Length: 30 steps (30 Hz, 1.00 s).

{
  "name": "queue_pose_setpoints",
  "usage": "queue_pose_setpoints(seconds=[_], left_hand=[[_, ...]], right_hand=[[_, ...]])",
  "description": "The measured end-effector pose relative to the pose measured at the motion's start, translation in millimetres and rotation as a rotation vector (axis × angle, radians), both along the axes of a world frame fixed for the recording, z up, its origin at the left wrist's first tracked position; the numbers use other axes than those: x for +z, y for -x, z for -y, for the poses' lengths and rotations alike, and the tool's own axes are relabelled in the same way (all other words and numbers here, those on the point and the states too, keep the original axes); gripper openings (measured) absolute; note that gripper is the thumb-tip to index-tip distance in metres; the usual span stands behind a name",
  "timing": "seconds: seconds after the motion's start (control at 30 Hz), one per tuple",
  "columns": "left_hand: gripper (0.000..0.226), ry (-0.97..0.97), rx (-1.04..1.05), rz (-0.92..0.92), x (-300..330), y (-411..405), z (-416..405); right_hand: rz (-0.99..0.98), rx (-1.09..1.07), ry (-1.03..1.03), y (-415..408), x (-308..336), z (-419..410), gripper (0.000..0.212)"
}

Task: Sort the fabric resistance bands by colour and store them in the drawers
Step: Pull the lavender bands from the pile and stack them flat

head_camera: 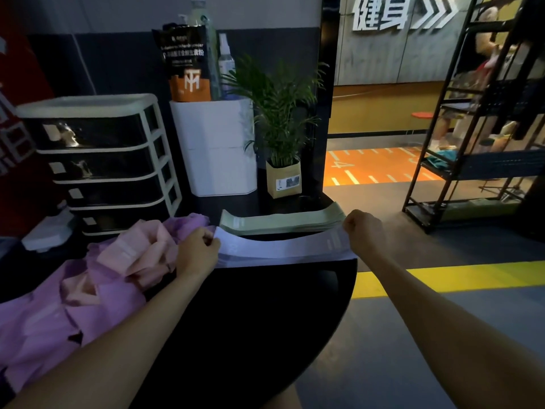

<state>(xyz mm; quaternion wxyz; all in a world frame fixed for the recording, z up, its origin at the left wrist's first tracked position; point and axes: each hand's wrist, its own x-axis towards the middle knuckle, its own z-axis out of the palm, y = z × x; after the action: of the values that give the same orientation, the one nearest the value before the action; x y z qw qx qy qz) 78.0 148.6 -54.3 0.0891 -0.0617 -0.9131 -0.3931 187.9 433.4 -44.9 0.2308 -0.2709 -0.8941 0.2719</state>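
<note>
A pale lilac band (283,246) is held stretched flat over the lilac stack (283,258) on the dark surface (250,305), one end pinched in the left hand (197,250)'s grip, the other in the right hand (364,231)'s. A green stack (280,222) is laid just behind. Pink and purple bands (88,290) are heaped at left, near the closed drawers (103,163).

- Bare black table (250,314) lies open between the forearms.
- Pink heap (88,290) crowds the left, against the drawers (100,163).
- Bin (218,149) and plant (280,113) block the back.
</note>
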Motion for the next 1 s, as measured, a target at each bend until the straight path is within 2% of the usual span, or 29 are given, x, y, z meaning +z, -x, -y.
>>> queue_pose_setpoints(seconds=[0.1, 0.27, 0.37, 0.5, 0.63, 0.83, 0.93, 1.0], left_hand=[[0.007, 0.004, 0.017, 0.04, -7, 2, 1], [0.017, -0.017, 0.025, 0.053, -12, 3, 4], [0.017, -0.034, 0.021, 0.047, -13, 2, 5], [0.017, -0.051, 0.009, 0.033, -16, 1, 7], [0.018, -0.066, 0.004, 0.024, -17, 1, 8], [0.01, -0.155, -0.04, -0.032, -23, -6, 11], [0.017, -0.26, -0.087, -0.09, -30, -12, 14], [0.023, -0.238, -0.123, -0.166, -35, -15, 17]], right_hand=[[0.049, 0.012, -0.067, 2, -7, 1, 0.02], [0.095, -0.001, -0.166, 2, -16, 1, 0.017], [0.08, 0.016, -0.246, 5, -13, 13, 0.024], [-0.022, 0.252, -0.201, 12, -9, 57, 0.023], [0.021, 0.483, -0.2, 16, -23, 92, 0.028], [0.015, 0.461, -0.253, 13, -44, 103, 0.027], [0.021, 0.461, -0.263, 13, -44, 103, 0.026], [0.021, 0.457, -0.27, 13, -44, 103, 0.026]])
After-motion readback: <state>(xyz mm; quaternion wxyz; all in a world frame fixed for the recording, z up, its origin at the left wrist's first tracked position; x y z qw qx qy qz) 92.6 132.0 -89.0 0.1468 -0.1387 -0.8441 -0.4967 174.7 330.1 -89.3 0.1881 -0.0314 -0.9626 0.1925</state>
